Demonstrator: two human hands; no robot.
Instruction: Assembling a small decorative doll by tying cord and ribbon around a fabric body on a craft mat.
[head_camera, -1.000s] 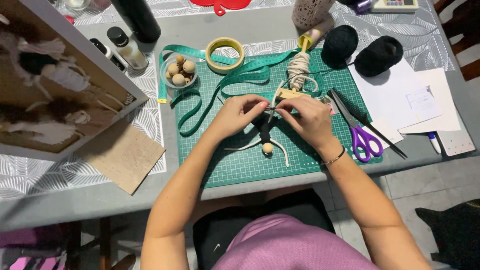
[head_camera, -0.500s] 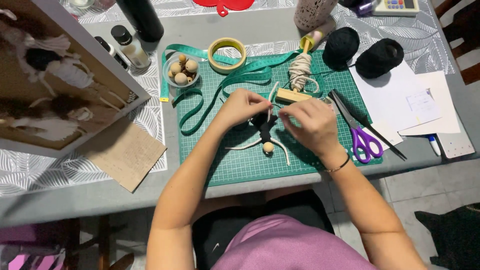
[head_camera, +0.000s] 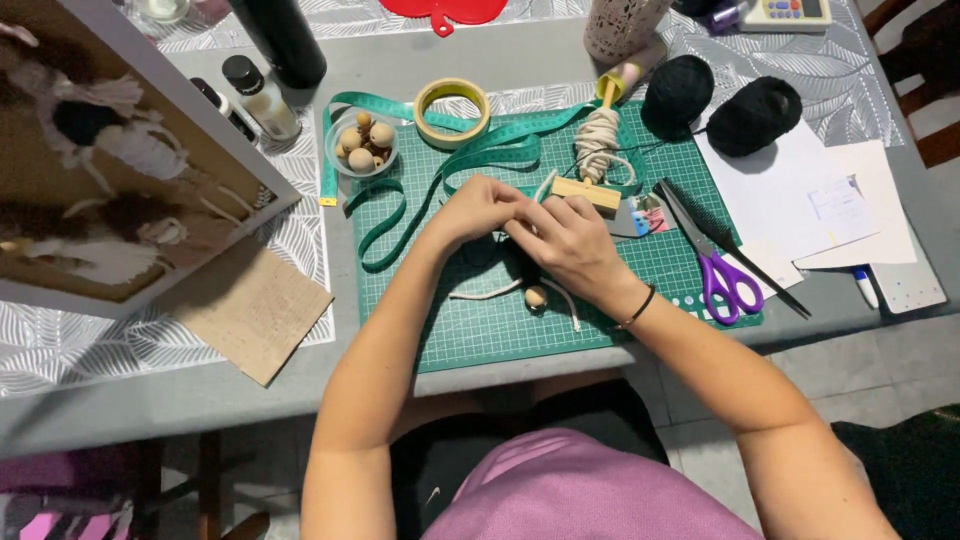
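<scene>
The person's left hand (head_camera: 480, 208) and right hand (head_camera: 565, 240) meet over the middle of a green cutting mat (head_camera: 450, 330), fingers pinched together on a length of cream cord (head_camera: 490, 292). Both hands grasp it closely; the exact grip under the fingers is hidden. The cord's loose ends trail toward the person, beside a wooden bead (head_camera: 536, 296) lying just below the right hand. To work the cord well, it seems wise to keep both pinches tight and close together so it holds tension.

Beyond the hands lie a cord bundle on a wooden peg (head_camera: 598, 150), a teal measuring tape (head_camera: 470, 150), a tape roll (head_camera: 452, 108), a bowl of beads (head_camera: 362, 146), and purple-handled scissors (head_camera: 715, 265), all on the grey worktop (head_camera: 250, 400).
</scene>
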